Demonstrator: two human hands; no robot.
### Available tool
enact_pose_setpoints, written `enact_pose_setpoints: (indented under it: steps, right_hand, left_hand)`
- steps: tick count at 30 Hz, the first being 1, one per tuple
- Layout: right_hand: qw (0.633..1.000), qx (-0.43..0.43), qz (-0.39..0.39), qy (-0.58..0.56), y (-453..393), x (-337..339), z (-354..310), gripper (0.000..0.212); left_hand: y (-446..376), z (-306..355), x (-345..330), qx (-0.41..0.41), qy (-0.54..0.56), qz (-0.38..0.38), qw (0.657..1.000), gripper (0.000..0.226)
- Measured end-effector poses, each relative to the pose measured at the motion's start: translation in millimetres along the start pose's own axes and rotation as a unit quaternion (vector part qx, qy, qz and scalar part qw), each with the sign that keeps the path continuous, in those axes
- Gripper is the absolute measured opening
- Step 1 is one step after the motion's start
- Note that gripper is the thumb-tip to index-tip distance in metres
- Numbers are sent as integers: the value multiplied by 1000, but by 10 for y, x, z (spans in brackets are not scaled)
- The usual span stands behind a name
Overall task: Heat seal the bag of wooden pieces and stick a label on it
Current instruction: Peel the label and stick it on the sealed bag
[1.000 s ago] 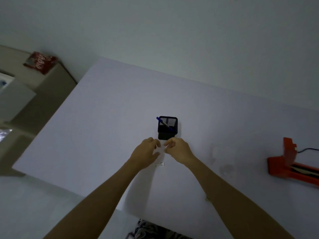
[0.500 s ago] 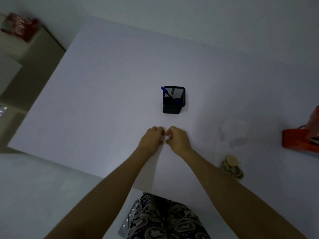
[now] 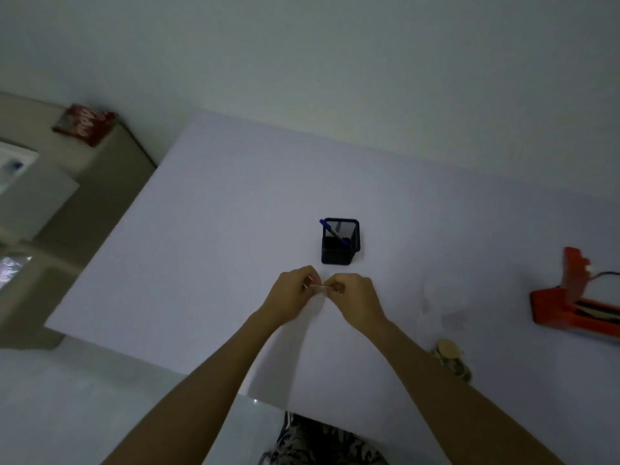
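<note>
Both my hands meet above the white table [image 3: 208, 236], just in front of the pen holder. My left hand [image 3: 293, 293] and my right hand [image 3: 355, 297] each pinch one end of a small pale label [image 3: 318, 288] stretched between the fingertips. The bag of wooden pieces [image 3: 451, 359] lies on the table by my right forearm, partly hidden by it. The orange heat sealer [image 3: 570, 303] sits at the right edge of the view with its lid raised and a black cable behind it.
A black mesh pen holder [image 3: 340, 241] with a blue pen stands just beyond my hands. A red packet [image 3: 84, 124] lies on a beige surface at far left. The table's near edge runs below my forearms, over patterned fabric on my lap.
The view swung down and back up, so the table shifted in frame. My hands stayed together at the label and have drawn slightly apart, showing the label between them.
</note>
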State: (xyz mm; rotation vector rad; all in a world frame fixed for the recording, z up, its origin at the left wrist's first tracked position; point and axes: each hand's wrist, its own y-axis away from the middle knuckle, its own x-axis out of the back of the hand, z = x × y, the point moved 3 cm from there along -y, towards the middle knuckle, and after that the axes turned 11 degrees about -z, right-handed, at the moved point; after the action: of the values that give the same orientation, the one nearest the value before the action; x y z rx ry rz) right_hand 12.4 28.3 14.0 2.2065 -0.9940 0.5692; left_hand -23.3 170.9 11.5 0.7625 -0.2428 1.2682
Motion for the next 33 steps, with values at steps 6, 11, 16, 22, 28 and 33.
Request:
enact_pose_setpoints:
  steps: [6,11,16,22,28,33]
  right_hand:
    - [992,43,108,-42,149,748,-983,15]
    - [977,70,186,-83,236,1270,-1635,16]
    - [964,106,173,-171,436,1538,-1900,12]
    - [962,151,191,-120,697,1715,-2039,23]
    - [932,181,313,32,829,1842,-2121,22]
    - [882,195,409,127,937,1971,-2101,22]
  left_hand:
    - [227,703,930,-74,52,114,989,10]
    - [425,1313,1452,-177,41,261,948,7]
    - [605,1663,1601,-246,35,288,925,12]
    - [757,1927,1623,-279,56,312,907,15]
    - [812,2219,1623,-273,116,318,901,13]
    - [744,2417,1561,-249,221,282,900,17]
